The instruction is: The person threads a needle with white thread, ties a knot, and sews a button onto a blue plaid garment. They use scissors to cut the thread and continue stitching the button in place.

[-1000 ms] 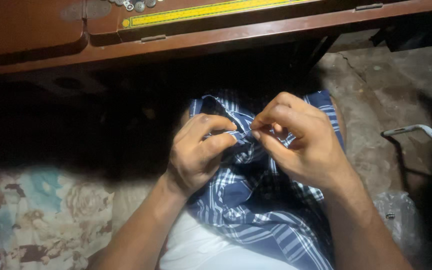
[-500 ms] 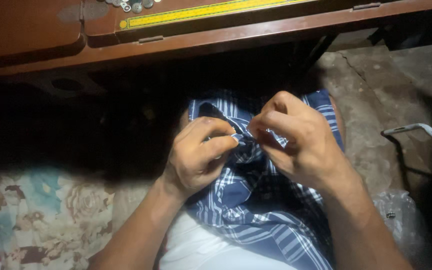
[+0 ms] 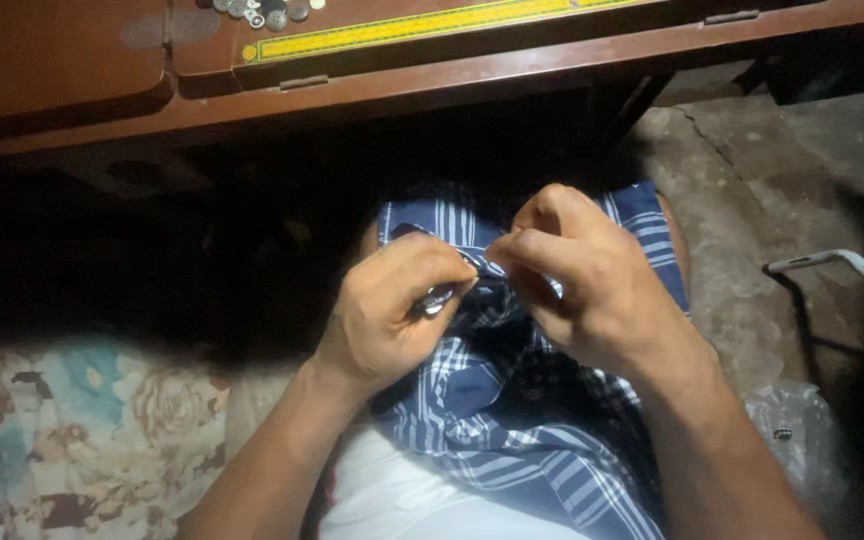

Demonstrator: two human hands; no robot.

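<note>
Head camera looks down at two bare hands working over a blue and white checked shirt that lies bunched on the person's lap, just below the edge of a brown wooden sewing table. On the left side, the left hand curls its fingers in, and the thumb and first finger press together on a fold of the shirt. A small shiny thing peeks out between those fingers; it may be a button, but it is too small to tell. On the right side, the right hand is bent in a loose fist, and its thumb and first finger pinch the same bit of cloth. The two sets of fingertips are almost touching each other, right at the top middle of the shirt. If a needle or thread is there, it is too thin to see. Up on the table lies a long yellow ruler, and a little heap of round grey buttons sits just beside its left end. A flowery cloth lies at the bottom left. A thin white metal bar sticks in over the rough grey floor at the right, and a clear plastic bag rests near the right arm.
</note>
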